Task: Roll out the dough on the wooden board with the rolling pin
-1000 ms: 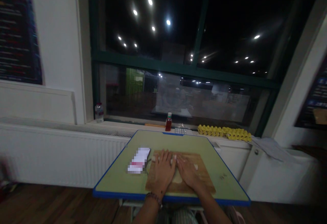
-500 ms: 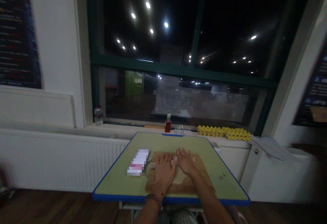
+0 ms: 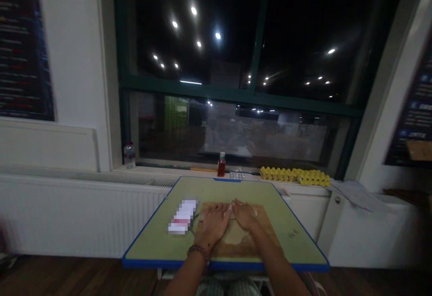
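Note:
My left hand and my right hand lie palms down, side by side, fingers stretched forward, on a brown wooden board. The left thumb meets or nearly meets the right hand. Beneath the palms runs a pale rod-like piece, whose ends peek out on both sides; whether it is a rolling pin or a roll of dough I cannot tell. Closer to me, a thin pale sheet, perhaps dough, lies flat on the board between my forearms. A dark bracelet circles my left wrist.
Left of the board, a phone with a blurred screen lies on the green, blue-edged table. Behind the table, the windowsill holds a red sauce bottle, a clear bottle, yellow egg cartons and papers. A radiator stands at left.
Both hands stay flat on the board and have shifted slightly. The left wrist is a little farther forward and left, and more of the pale sheet shows. The camera view has tilted slightly.

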Demonstrator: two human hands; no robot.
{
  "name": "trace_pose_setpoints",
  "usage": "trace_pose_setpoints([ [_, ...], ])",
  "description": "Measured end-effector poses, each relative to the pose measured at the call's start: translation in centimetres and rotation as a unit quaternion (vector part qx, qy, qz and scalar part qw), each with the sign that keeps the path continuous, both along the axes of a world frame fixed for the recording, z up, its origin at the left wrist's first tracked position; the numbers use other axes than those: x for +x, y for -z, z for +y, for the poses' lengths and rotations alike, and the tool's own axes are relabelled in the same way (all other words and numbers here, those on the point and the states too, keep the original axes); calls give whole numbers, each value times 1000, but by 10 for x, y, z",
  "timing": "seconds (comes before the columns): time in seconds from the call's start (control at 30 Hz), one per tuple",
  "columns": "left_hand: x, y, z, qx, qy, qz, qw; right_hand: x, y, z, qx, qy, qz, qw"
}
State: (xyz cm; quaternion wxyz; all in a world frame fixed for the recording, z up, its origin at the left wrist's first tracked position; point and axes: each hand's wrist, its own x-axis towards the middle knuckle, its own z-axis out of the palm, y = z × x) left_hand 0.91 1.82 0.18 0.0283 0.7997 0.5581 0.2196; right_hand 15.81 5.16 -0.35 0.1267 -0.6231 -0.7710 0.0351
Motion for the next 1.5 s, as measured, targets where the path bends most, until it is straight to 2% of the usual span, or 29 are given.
trace_pose_setpoints([
  [0.23, -7, 10, -4, 80, -56, 57, 994, 2, 10, -19, 28, 31, -18, 999],
  [0.4, -15, 3, -14, 56, -10, 51, 997, 1, 19, -45, 48, 83, -55, 994],
  [0.53, -24, -10, -17, 7, 16, 58, 998, -8, 13, -61, 42, 127, -48, 990],
  [0.6, -28, -14, -14, -13, -1, 74, 997, -15, 9, -62, 31, 143, -38, 988],
  [0.77, -31, -11, 8, 14, -34, 92, 995, -23, 8, -45, 49, 201, -16, 978],
  [0.97, -24, 2, 28, 50, -78, 86, 992, -9, 9, -11, 41, 121, -8, 992],
  [1.23, -18, 6, 51, 56, -136, 30, 989, -13, 2, 13, 55, 97, -50, 993],
  [1.43, -16, 6, 65, 45, -148, 17, 988, -12, -3, 34, -35, 149, -62, 986],
  [1.5, -16, 6, 68, 38, -138, 18, 990, -10, -1, 40, -33, 144, -63, 987],
])
